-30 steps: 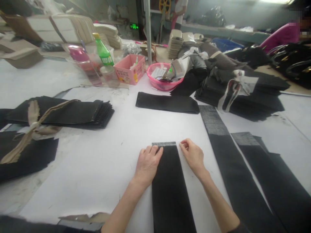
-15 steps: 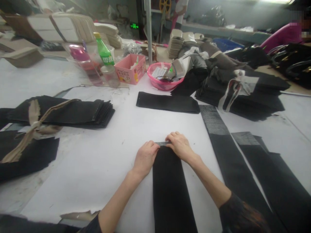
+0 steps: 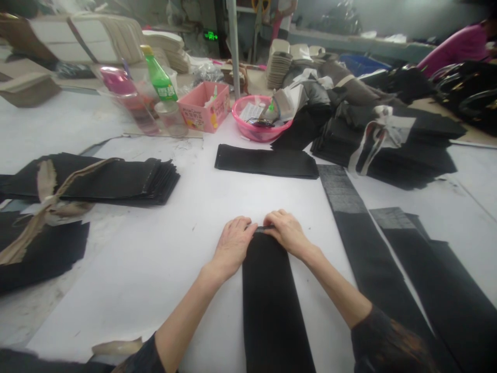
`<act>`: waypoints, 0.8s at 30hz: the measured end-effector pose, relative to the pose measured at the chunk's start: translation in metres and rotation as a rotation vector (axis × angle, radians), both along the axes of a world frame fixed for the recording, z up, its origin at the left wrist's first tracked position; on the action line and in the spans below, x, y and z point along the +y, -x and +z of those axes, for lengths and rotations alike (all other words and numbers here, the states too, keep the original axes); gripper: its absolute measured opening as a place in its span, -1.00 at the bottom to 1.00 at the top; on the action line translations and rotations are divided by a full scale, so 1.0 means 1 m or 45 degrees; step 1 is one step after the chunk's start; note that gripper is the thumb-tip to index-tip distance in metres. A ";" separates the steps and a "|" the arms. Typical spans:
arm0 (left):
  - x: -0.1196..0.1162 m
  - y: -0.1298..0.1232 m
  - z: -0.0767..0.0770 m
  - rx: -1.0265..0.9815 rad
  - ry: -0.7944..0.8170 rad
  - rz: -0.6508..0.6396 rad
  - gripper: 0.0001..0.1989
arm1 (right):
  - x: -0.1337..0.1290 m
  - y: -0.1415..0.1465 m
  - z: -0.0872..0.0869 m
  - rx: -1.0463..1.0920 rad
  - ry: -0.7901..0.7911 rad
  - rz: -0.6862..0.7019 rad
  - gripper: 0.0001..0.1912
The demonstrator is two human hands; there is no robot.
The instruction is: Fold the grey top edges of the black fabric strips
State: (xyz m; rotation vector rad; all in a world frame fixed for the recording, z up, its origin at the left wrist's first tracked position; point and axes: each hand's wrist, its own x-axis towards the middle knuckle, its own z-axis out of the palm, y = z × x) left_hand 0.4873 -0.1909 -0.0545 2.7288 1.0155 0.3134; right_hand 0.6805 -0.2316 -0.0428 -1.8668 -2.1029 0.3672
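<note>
A long black strip of material (image 3: pixel 274 300) lies flat on the white table, running from my body towards the middle. At its far end a narrow edge is turned over, showing dark grey between my hands. My left hand (image 3: pixel 233 246) pinches the left corner of that edge, thumb and fingers together. The right corner is pinched by my right hand (image 3: pixel 285 230), its fingers curled over the fold. Right of it lie more black strips (image 3: pixel 368 254) with greyish far ends. Beyond my hands sits a neat stack of short black pieces (image 3: pixel 266 161).
Tied black bundles lie at left (image 3: pixel 97 178) and at back right (image 3: pixel 396 145). Along the back stand a pink basin (image 3: pixel 258 132), a pink box (image 3: pixel 205 111), a green bottle (image 3: pixel 159 77) and a metal pole (image 3: pixel 234 52). A person in a pink sleeve (image 3: pixel 458 49) is at far right.
My left fingers have shifted slightly up and over the strip's far edge. The turned edge between my hands looks narrower and darker. The whole view has moved slightly.
</note>
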 end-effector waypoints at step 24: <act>-0.019 0.027 -0.009 -0.530 0.191 0.421 -0.57 | -0.015 -0.011 -0.016 0.200 -0.145 -0.032 -0.74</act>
